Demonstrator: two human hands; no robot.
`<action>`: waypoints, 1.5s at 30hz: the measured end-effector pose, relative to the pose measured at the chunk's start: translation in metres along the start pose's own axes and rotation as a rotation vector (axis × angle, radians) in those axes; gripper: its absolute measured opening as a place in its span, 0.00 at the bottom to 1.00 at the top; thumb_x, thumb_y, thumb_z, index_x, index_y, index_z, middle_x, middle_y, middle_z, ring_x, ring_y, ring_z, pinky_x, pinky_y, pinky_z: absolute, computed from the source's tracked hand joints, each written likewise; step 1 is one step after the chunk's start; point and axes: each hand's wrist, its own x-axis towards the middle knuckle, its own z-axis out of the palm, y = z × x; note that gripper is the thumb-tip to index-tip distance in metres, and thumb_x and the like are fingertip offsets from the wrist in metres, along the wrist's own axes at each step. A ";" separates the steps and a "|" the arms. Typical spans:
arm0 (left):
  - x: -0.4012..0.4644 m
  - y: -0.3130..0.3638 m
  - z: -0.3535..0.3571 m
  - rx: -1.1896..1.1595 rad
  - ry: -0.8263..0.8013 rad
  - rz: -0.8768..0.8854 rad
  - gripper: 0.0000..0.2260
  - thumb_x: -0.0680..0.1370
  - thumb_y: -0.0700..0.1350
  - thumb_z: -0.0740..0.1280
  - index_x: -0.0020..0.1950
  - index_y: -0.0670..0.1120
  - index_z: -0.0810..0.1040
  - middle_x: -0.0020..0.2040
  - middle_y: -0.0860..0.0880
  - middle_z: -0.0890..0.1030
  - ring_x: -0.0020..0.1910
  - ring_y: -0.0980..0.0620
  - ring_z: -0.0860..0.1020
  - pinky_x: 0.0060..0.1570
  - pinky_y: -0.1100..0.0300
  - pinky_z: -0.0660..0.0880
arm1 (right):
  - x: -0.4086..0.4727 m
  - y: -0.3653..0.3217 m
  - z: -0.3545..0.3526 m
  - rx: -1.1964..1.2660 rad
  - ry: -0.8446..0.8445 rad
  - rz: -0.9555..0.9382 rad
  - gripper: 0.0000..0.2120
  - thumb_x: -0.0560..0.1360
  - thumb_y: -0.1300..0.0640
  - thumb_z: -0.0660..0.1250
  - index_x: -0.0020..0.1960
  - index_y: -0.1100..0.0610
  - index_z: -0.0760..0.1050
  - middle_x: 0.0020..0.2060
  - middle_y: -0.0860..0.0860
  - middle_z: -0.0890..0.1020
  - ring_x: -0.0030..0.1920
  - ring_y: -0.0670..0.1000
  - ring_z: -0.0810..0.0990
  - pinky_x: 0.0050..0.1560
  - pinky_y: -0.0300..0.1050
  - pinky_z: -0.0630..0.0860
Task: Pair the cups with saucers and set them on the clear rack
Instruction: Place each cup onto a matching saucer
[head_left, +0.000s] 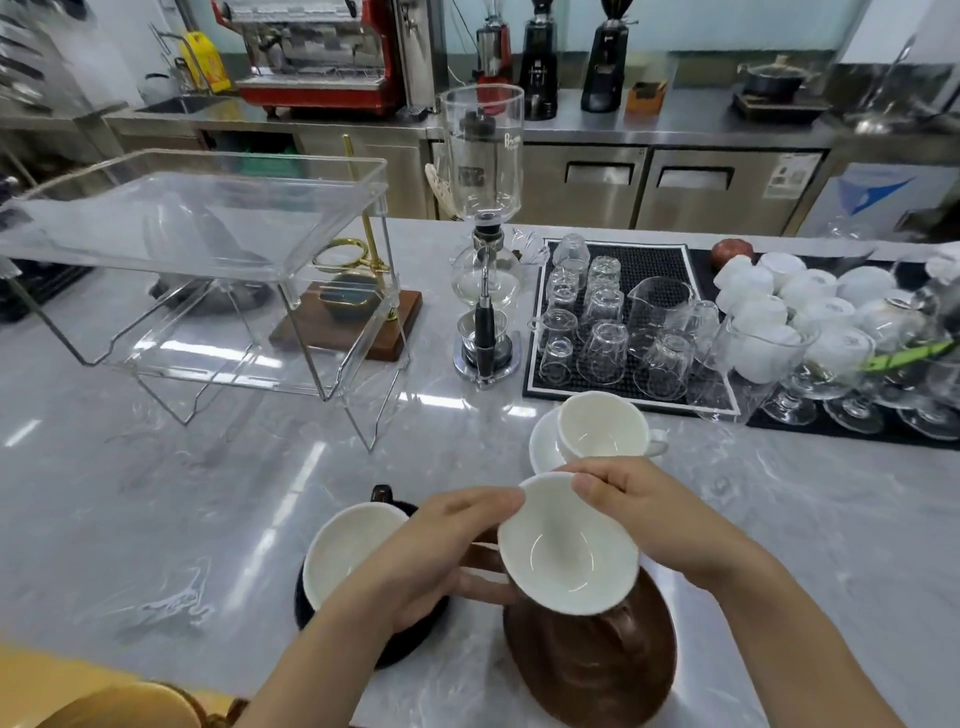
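Right now, in the head view, both hands meet at the lower centre of the frame around one cup. The left hand (441, 551) has its fingers curled under and against the near side of the brown cup (569, 556), whose inside is white, and the right hand (660, 519) pinches the far rim with thumb and fingertips. So both hands hold it. The cup tilts toward the camera and hangs just above the brown saucer (597, 670), which lies on the table (156, 519) at the lower right of centre; whether the cup's foot already touches the saucer cannot be told.

To do this step well, I would level the cup first, then lower it onto the middle of the saucer, with its handle, which shows at the lower right of the cup, turned to one side so it is easy to catch later. Letting go with the rim-pinching fingers last should keep it from rocking.

Left of the hands, a dark cup (348, 556) sits on a dark saucer (306, 603), partly covered by the left forearm. Above the hands, a white cup (602, 426) rests on a white saucer (543, 449). Those two pairs look ready.

At the upper left stands the clear rack (208, 270), both tiers bearing no cups. Each pair is probably best carried by the saucer, held level, past the glass siphon brewer (483, 234).
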 end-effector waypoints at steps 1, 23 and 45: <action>-0.001 -0.003 0.002 0.010 -0.013 -0.007 0.11 0.80 0.49 0.69 0.57 0.46 0.86 0.52 0.37 0.84 0.50 0.42 0.82 0.54 0.38 0.82 | -0.003 0.001 -0.001 -0.015 -0.014 0.006 0.13 0.83 0.56 0.59 0.56 0.50 0.83 0.48 0.49 0.87 0.48 0.44 0.83 0.46 0.33 0.77; -0.020 -0.056 0.041 -0.276 0.094 -0.027 0.11 0.76 0.35 0.70 0.57 0.45 0.83 0.47 0.39 0.87 0.39 0.43 0.85 0.38 0.50 0.83 | -0.096 0.077 0.022 0.077 0.177 0.007 0.49 0.57 0.57 0.84 0.71 0.38 0.64 0.64 0.35 0.77 0.64 0.40 0.76 0.58 0.35 0.75; -0.002 -0.064 0.034 -0.150 0.135 -0.093 0.09 0.79 0.44 0.69 0.57 0.46 0.85 0.49 0.43 0.87 0.49 0.47 0.86 0.49 0.46 0.84 | -0.072 0.067 0.024 -0.088 0.172 -0.041 0.52 0.54 0.65 0.83 0.56 0.18 0.63 0.56 0.27 0.76 0.59 0.31 0.74 0.52 0.23 0.70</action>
